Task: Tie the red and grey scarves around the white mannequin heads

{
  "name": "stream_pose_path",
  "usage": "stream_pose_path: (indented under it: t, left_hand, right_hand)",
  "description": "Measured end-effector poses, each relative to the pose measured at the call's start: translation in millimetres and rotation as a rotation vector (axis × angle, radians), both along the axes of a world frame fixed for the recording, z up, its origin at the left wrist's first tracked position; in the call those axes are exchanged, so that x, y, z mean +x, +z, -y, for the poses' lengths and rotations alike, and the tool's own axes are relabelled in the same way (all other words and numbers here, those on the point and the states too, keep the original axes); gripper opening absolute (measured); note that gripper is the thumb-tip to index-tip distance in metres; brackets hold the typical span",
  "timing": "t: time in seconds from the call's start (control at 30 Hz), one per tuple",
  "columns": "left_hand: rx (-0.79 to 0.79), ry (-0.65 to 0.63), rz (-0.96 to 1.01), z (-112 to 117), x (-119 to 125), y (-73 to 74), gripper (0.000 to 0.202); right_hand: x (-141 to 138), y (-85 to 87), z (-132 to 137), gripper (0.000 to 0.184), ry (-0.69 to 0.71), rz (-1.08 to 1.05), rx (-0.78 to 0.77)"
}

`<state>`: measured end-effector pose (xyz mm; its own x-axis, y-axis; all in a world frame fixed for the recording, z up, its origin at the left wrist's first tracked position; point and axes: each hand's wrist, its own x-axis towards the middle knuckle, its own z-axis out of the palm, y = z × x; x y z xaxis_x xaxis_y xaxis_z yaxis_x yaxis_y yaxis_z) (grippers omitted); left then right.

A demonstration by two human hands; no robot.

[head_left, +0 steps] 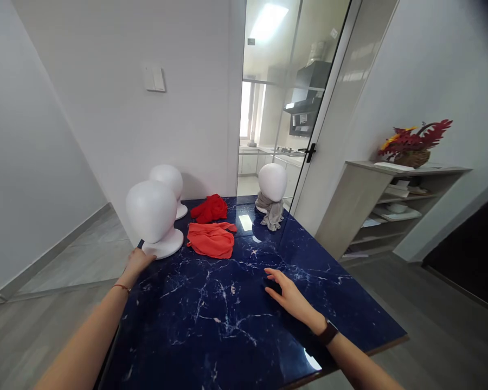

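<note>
Mannequin head [151, 208], white and upright, stands left of centre in the frame on the dark blue table [228, 309]. I have my left hand [140, 261] at the near edge of its round base [168, 245], touching it; a small dark piece [140, 244] shows by the fingers, and I cannot tell whether they grip. My right hand [288, 291] is loosely open, fingers slightly bent, over the table right of centre. An orange-red cloth [211, 241] lies just beside the base, in mid-frame, near a red cloth [210, 209].
</note>
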<state>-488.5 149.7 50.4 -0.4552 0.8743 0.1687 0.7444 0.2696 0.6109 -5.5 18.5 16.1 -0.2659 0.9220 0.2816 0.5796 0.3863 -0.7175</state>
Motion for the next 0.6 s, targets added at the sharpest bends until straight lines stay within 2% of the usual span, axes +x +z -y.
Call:
stream_pose_path:
  t: [0.07,0.13,0.2,0.27,0.33,0.4,0.47,0.6]
  left_hand:
    - [0.015,0.056,-0.040,17.9,35.7,-3.4,0.066]
    - [0.180,-0.012,-0.096,40.0,88.9,-12.5,0.065]
    - [0.311,-0.231,-0.063,63.1,149.2,-25.8,0.056]
    - [0.376,-0.402,0.003,82.8,203.0,-39.0,0.050]
    - [0.387,-0.513,0.051,96.2,239.7,-48.1,0.048]
    - [0.374,-0.619,0.052,103.1,256.8,-51.6,0.049]
    - [0.372,-0.688,0.035,105.5,259.0,-51.5,0.049]
    - [0.382,-0.684,0.033,104.9,249.2,-50.6,0.046]
  right_hand:
    - [16.7,-4.6,-8.3,0.043,-0.063,-0.054,-0.021]
    - [30.1,-7.8,-23.6,0.041,-0.112,-0.119,-0.041]
    - [40.7,-8.8,-46.7,0.037,-0.160,-0.197,-0.041]
    - [49.6,-6.8,-77.4,0.034,-0.240,-0.275,-0.009]
    - [57.5,-2.1,-113.8,0.033,-0.375,-0.342,0.028]
    - [64.5,3.8,-153.3,0.032,-0.523,-0.385,0.047]
    - [70.1,9.3,-193.7,0.036,-0.638,-0.406,0.041]
    - [77.5,17.2,-269.3,0.045,-0.822,-0.438,-0.016]
